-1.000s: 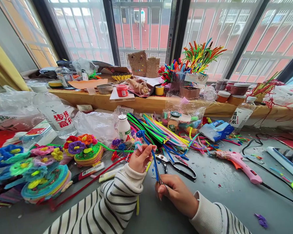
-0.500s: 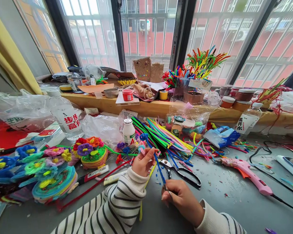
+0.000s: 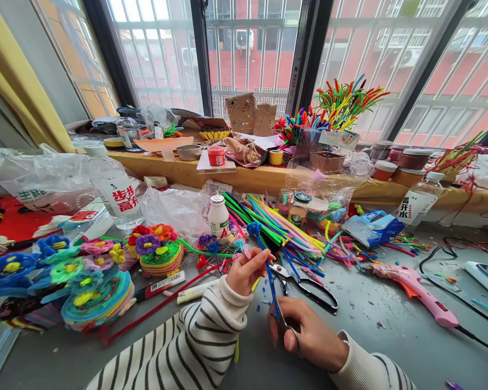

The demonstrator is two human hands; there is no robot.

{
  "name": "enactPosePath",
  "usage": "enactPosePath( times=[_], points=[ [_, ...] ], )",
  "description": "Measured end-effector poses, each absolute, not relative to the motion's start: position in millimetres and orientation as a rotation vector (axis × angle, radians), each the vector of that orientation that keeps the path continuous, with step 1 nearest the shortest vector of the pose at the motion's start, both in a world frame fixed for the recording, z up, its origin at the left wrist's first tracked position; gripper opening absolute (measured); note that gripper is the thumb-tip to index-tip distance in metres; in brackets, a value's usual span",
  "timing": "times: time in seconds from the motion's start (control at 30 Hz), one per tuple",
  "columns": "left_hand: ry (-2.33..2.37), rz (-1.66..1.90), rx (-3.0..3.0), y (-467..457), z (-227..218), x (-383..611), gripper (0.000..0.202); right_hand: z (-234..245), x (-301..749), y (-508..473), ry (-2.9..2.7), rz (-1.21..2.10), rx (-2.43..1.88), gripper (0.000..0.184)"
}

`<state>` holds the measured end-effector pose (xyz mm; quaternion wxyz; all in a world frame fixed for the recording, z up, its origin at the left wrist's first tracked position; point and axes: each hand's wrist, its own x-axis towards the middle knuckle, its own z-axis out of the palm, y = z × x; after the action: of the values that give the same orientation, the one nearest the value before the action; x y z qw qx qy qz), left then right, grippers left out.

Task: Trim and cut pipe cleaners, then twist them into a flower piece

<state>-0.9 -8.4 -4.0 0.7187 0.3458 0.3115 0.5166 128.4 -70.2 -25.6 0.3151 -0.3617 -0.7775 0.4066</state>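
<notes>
My left hand (image 3: 248, 269) pinches a blue pipe cleaner (image 3: 271, 281) that has a curled blue head at its top and hangs down at a slant. Around its lower end, my right hand (image 3: 311, 331) grips a small pair of scissors (image 3: 283, 324), the blades up against the stem. Whether the blades have cut through cannot be seen. Just beyond lie larger black-handled scissors (image 3: 315, 292) on the grey table, with blue scraps beside them. Behind my left hand is a bundle of coloured pipe cleaners (image 3: 284, 222).
Pipe-cleaner flowers (image 3: 71, 268) on coiled round bases fill the left side. A white bottle (image 3: 218, 216) stands behind my left hand. To the right lies a pink glue gun (image 3: 418, 295) with its cord. Paint jars (image 3: 415, 158) line the wooden sill (image 3: 166, 172).
The view has shifted slightly, moving the scene a little to the right. My right hand's fingers have spread somewhat on the small scissors. My left hand keeps its pinch on the blue pipe cleaner.
</notes>
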Motion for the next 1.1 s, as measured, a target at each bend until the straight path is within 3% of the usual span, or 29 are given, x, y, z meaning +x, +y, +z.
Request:
enactPosePath(
  times=[0.47, 0.7, 0.87, 1.1],
  points=[
    [0.71, 1.109, 0.823, -12.0, -6.1, 3.1, 0.024, -25.9, 126.8, -68.4, -1.918, 1.053, -0.94, 0.062],
    [0.725, 1.093, 0.993, -13.1, -7.9, 2.4, 0.035, -27.5, 133.3, -63.6, -1.859, 0.881, -1.027, 0.061],
    [0.808, 1.098, 1.187, -16.5, -6.1, 2.3, 0.029, -30.3, 137.9, -60.4, -1.821, 0.79, -1.075, 0.058],
    [0.773, 0.856, 1.413, -23.5, 1.1, 3.1, 0.031, -34.5, 138.4, -58.9, -1.826, 0.745, -1.103, 0.057]
  ],
)
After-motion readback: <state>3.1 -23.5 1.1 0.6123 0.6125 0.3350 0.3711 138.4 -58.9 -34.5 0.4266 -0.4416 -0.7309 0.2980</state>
